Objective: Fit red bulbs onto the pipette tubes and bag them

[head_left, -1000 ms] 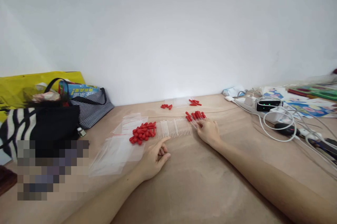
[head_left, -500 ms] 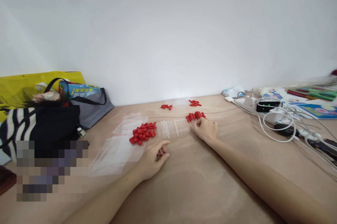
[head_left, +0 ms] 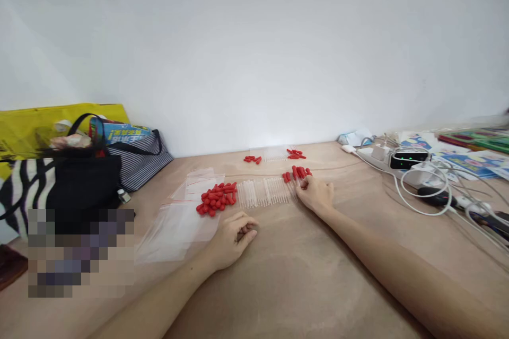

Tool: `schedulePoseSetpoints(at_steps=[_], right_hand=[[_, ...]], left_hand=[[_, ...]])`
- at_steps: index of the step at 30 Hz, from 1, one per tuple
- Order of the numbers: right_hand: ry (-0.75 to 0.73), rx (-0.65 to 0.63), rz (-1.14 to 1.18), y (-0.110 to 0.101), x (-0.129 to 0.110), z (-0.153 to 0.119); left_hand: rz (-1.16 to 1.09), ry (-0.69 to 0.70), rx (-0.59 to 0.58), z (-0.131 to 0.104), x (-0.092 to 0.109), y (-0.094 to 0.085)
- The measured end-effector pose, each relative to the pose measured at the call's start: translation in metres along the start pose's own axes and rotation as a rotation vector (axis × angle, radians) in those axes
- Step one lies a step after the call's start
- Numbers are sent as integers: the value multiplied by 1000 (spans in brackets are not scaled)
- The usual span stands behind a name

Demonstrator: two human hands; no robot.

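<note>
Right hand [head_left: 315,194] touches red-bulbed droppers [head_left: 304,171], whether pinching one I cannot tell; left hand [head_left: 233,241] sits loosely curled, empty; clear dropper tubes [head_left: 263,193] lie ahead between both, rowed parallel presumably for easy reach.

Chinese lettering on a blue package at the left, too small to read surely.
The blue package [head_left: 127,131] shows at the top of a striped bag [head_left: 145,166]; its print runs in two colours, yellow characters and larger white ones, and seems to be upside down, with a yellow exclamation mark as the one sign that comes through clearly; at the right, a black device [head_left: 409,159] bears small green lit marks, too small to tell as numbers; beside it, the blue-and-white printed sheets [head_left: 471,161] carry yellowish marks, which may or may not be lettering.
</note>
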State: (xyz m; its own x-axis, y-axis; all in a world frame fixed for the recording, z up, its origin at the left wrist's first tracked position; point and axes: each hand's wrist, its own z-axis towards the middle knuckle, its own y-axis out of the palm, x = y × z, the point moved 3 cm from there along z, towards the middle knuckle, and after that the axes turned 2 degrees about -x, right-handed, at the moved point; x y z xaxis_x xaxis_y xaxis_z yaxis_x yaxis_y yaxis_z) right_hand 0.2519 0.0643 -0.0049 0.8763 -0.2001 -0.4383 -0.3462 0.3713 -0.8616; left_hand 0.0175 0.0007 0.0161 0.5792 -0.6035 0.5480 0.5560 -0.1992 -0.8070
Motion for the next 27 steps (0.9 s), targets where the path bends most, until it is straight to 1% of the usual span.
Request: schedulePoseSetpoints(at_steps=[6,12,17,21,23,27], right_hand=[[-6,-11,7,-1,6,-2],[-18,-5,10,2,-3,2],[31,12,-23,5,-7,9],[57,-2,-16,4,-8,13],[38,-13,-4,3,-10,13],[-50,-57,-14,0,-20,7]], left_hand=[[6,24,1,0,1,0],[8,21,3,0,0,0],[19,30,0,0,-2,1],[18,26,-5,0,-1,1],[13,23,-6,0,-1,1],[16,33,-1,1,-1,1]])
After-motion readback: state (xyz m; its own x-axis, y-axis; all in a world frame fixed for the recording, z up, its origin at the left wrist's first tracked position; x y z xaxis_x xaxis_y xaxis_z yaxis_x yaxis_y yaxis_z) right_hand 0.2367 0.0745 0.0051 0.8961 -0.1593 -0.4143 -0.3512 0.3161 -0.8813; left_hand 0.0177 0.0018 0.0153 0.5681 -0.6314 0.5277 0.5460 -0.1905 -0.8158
